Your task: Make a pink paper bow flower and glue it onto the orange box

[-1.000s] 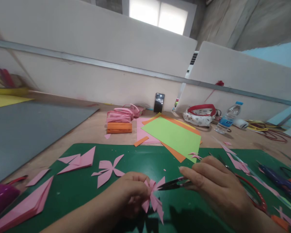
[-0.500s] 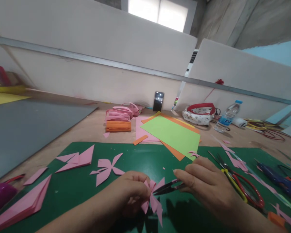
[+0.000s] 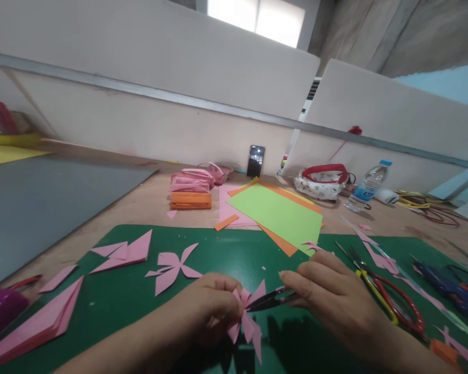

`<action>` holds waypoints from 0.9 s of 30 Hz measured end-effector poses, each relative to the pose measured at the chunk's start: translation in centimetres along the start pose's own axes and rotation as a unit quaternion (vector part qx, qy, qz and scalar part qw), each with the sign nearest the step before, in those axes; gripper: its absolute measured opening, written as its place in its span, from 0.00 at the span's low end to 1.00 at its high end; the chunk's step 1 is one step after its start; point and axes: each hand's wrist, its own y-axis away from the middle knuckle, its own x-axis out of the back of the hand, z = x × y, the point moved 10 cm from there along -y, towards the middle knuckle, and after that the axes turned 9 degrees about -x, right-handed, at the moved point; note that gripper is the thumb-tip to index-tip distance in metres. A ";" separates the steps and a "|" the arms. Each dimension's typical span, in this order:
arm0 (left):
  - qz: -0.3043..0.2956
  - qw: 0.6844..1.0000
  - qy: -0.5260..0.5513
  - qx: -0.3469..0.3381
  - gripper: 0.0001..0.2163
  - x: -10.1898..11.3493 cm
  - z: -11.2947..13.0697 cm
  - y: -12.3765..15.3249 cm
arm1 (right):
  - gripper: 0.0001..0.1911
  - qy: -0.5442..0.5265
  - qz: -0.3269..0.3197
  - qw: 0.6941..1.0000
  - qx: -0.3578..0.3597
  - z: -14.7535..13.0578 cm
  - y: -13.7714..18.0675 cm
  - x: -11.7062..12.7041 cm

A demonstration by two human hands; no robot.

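My left hand (image 3: 210,306) pinches a folded pink paper cut-out (image 3: 246,323) low over the green cutting mat (image 3: 226,257). My right hand (image 3: 335,301) grips small black snips (image 3: 267,300), whose blades point left and meet the pink cut-out near its top. A flat pink cut-out with petal shapes (image 3: 173,266) lies on the mat just left of my left hand.
Pink offcuts (image 3: 122,252) and a pink stack (image 3: 35,327) lie at left. Red-and-yellow scissors (image 3: 386,293) and a blue glue gun (image 3: 448,291) lie at right. Green and orange sheets (image 3: 281,213), folded paper piles (image 3: 191,189), a phone (image 3: 255,161), a pouch (image 3: 322,184) and a water bottle (image 3: 366,187) sit behind.
My right hand has slid the snips left, closer into the pink cut-out. The red-and-yellow scissors beside my right hand have come into clear view. My left hand stays put.
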 end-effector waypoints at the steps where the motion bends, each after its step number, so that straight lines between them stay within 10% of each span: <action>1: 0.000 1.000 -0.001 0.001 0.03 0.0 0.0 0.0 | 0.09 0.001 0.001 1.000 0.001 0.0 0.0 0.0; 27: -0.010 1.000 -0.005 0.008 0.03 -0.3 -0.2 -0.2 | 0.08 0.003 -0.011 1.000 0.000 0.0 0.0 0.0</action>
